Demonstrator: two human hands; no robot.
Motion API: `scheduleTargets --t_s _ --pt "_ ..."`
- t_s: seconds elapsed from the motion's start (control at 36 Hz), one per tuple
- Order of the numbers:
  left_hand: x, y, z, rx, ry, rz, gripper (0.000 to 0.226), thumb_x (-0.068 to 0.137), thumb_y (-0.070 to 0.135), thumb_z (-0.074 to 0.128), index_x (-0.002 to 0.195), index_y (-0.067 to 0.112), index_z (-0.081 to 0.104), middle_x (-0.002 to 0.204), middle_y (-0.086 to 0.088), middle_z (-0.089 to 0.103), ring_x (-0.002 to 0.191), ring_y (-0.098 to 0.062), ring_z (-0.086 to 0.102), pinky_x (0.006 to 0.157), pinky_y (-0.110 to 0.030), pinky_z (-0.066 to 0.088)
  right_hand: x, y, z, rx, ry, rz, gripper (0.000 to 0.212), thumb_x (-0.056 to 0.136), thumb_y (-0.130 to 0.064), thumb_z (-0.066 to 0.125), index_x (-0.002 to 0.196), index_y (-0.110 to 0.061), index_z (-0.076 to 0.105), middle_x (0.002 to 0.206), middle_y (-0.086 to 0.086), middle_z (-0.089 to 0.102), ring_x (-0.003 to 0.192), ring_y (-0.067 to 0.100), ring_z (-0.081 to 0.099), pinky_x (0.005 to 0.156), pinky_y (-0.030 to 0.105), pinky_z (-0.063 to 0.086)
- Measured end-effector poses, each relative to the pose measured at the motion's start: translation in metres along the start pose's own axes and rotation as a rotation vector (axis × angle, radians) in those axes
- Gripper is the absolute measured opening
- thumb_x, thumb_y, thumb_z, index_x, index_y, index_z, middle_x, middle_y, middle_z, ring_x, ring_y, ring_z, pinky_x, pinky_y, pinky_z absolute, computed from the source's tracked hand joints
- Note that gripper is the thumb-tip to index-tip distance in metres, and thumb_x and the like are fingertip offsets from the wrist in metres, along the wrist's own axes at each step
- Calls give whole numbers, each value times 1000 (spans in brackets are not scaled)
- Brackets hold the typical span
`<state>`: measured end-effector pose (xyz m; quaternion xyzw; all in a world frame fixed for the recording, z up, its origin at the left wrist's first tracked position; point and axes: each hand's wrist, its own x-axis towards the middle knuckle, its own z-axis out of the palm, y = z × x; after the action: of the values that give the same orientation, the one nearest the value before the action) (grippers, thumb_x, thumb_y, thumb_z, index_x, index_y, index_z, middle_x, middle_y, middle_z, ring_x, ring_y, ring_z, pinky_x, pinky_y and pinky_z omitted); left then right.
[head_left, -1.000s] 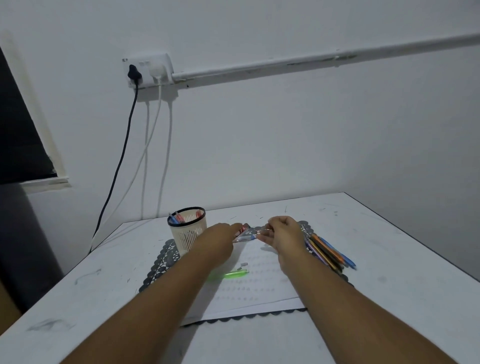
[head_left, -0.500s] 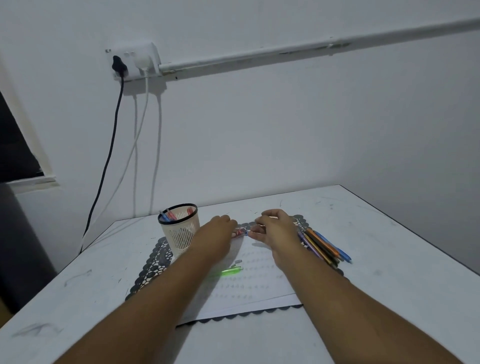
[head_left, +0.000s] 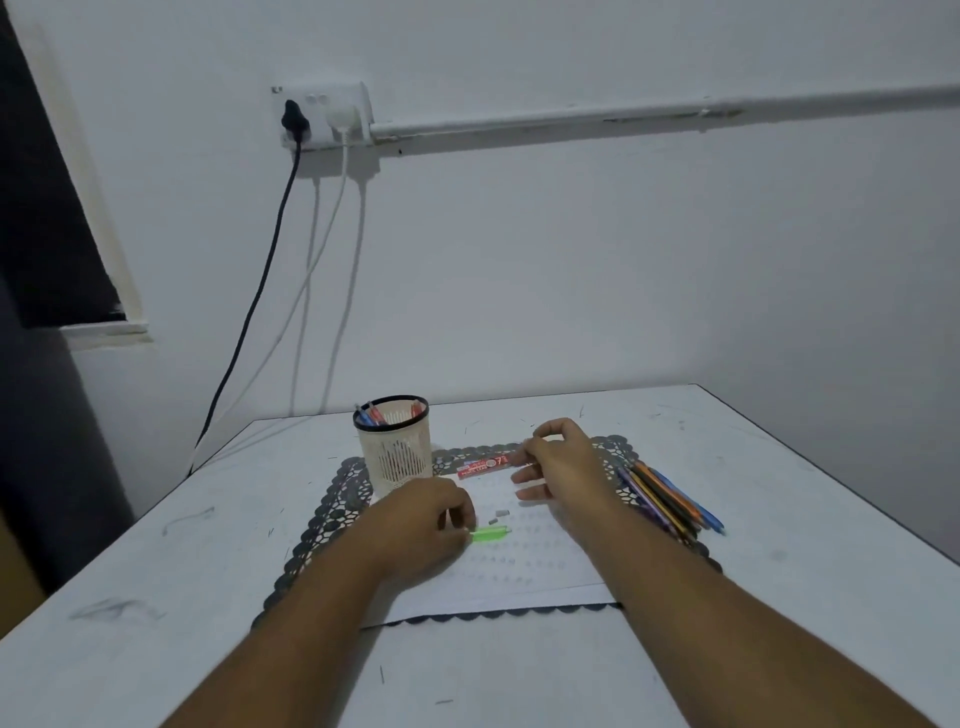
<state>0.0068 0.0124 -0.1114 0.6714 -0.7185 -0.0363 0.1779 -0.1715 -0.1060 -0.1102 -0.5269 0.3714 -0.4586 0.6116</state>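
A small red box (head_left: 483, 465) lies flat at the far edge of a white sheet of paper (head_left: 519, 571). My right hand (head_left: 558, 462) touches its right end with thumb and forefinger; the other fingers are spread. My left hand (head_left: 426, 519) lies on the paper with its fingertips at the left end of a short green pen part (head_left: 491, 533). Two tiny grey pieces (head_left: 497, 516) lie just beyond the green part.
A white mesh pen cup (head_left: 396, 452) with red and blue pens stands at the back left of a dark lace mat (head_left: 317, 525). A bundle of coloured pens (head_left: 670, 499) lies at the right. Cables hang from a wall socket (head_left: 322, 117).
The red box, held between both hands before, now lies on the paper. My left hand has let go of it and moved back toward me to the green pen part.
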Motion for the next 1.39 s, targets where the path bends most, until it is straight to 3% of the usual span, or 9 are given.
scheduleTargets --t_s 0.17,0.31,0.42,0.53,0.64,1.03,1.11,1.19,1.39 --pt "0 -5 0 -31 -40 -8 12 93 27 67 102 33 72 100 19 63 91 2 57 82 -25 53 2 2 7 -34 3 -22 17 96 -2 59 108 -14 55 86 19 76 65 29 64 52 36 52" --pt "1 -6 0 -113 63 -12 16 96 22 63 107 30 72 102 18 62 92 5 56 76 -11 43 3 3 8 -34 -10 -51 15 98 -3 59 108 -14 55 85 19 77 65 30 64 52 36 51" --pt "3 -9 4 -231 172 -10 16 95 16 66 97 32 69 96 13 62 87 0 57 75 -17 44 0 2 11 -2 -32 -80 15 97 -3 58 107 -13 53 84 20 77 64 30 62 51 35 49" --pt "3 -9 6 -275 269 -18 12 96 14 67 101 23 71 95 11 64 88 -1 56 75 -21 47 -5 0 15 28 -63 -114 14 96 -1 58 103 -12 53 82 21 76 61 27 60 51 34 48" --pt "4 -9 7 -297 315 -11 15 94 12 67 98 26 70 94 15 63 88 -4 58 76 -24 49 -9 1 19 32 -100 -149 14 95 -1 60 102 -12 54 90 25 75 65 28 61 54 37 48" --pt "1 -5 3 -278 374 -38 13 96 14 68 105 22 71 97 13 64 94 1 56 77 -15 47 -7 -1 15 48 -62 -220 12 97 -2 60 103 -11 53 88 15 78 73 28 66 60 41 52" --pt "0 -4 3 -295 372 -48 15 95 14 69 100 29 69 95 16 62 91 1 57 74 -11 45 -9 0 17 38 -83 -215 12 97 -2 61 103 -10 55 87 16 78 72 25 66 59 40 52" --pt "0 -3 3 -317 368 -54 21 95 14 69 96 34 66 93 16 62 86 2 57 72 -13 44 -11 3 20 45 -92 -222 13 95 -1 62 101 -11 56 85 14 77 70 23 66 57 38 51" --pt "-1 -2 3 -340 388 -62 17 94 11 69 97 27 70 93 13 64 88 -1 58 73 -13 45 -10 4 20 60 -91 -220 13 95 -1 64 101 -9 57 86 16 77 70 22 67 59 39 52"
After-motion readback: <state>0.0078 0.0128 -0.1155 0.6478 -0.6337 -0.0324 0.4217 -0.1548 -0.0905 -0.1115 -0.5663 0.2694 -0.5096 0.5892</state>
